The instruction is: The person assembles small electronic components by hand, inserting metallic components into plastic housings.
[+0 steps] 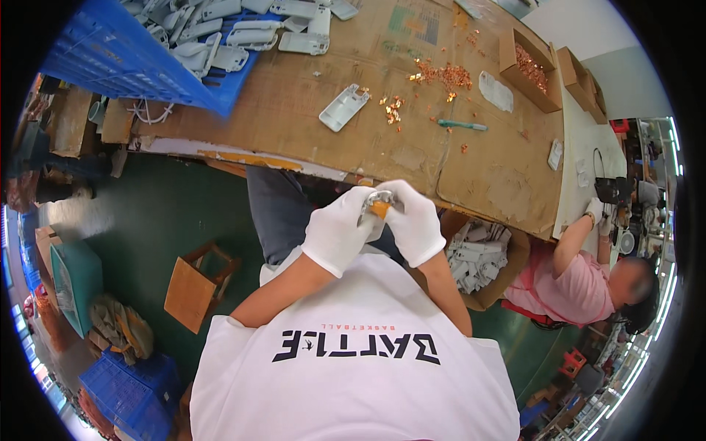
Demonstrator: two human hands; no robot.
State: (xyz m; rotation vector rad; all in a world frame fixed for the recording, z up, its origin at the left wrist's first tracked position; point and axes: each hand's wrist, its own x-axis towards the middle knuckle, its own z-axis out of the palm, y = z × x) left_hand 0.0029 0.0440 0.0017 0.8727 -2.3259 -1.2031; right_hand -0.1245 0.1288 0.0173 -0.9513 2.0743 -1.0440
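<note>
My left hand (pixel 338 231) and my right hand (pixel 416 226), both in white gloves, meet just off the table's near edge. Between their fingertips they pinch a small shiny grey part with an orange-copper piece (pixel 379 209) on it. The fingers hide much of its shape. Beyond my hands, a light grey plastic shell (pixel 343 109) lies on the cardboard-covered table (pixel 294 140). Small copper-coloured pieces (pixel 445 76) are scattered in a loose pile farther right, with a smaller cluster (pixel 393 110) beside the shell. A teal pen (pixel 462 125) rests nearby.
At the far left, a blue crate (pixel 132 62) has many grey shells (pixel 209 44) at its side. An open cardboard box (pixel 523 90) holds copper pieces. Below the table's edge stands a carton (pixel 509 275) of pale parts. A co-worker in pink (pixel 573 287) sits right; a wooden stool (pixel 190 294) stands left.
</note>
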